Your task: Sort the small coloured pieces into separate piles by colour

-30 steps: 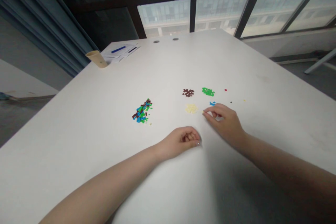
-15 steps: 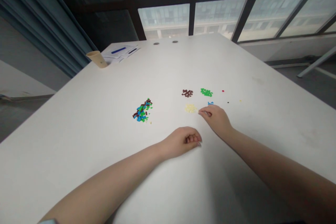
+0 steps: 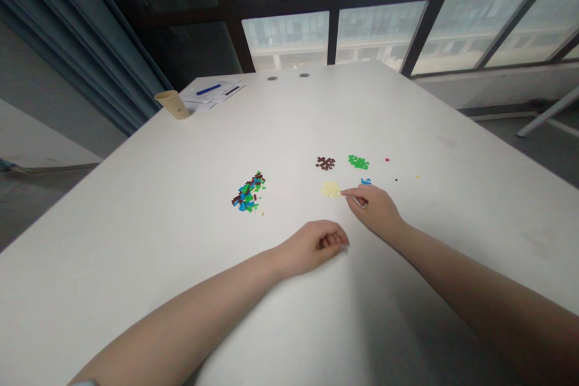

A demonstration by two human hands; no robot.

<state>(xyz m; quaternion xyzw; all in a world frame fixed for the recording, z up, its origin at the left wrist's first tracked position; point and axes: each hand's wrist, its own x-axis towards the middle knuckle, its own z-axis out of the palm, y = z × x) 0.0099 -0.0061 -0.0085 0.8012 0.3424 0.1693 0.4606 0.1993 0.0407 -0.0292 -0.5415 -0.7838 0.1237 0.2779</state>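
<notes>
Pointing w/ R hand (image 3: pixel 374 205), thumb/index apart, at pale-yellow pile (image 3: pixel 331 189) just L of grip, no clear long axis, well in from far edge of table (image 3: pixel 280 126), w/ L hand (image 3: pixel 316 244) farther, half-curled, can't tell if holding.

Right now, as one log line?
right hand: at yellow pile | left hand: loosely curled, nothing visibly held | mixed pile: leftmost | brown pile: behind yellow pile

Both the left hand (image 3: pixel 312 247) and right hand (image 3: pixel 375 208) are bare, same with the left forearm (image 3: pixel 194 313) and right forearm (image 3: pixel 461 274). Tiny pale grey-blue sliver (image 3: pixel 85 383) low on the left one, sleeve or band, honestly can't tell.
</notes>
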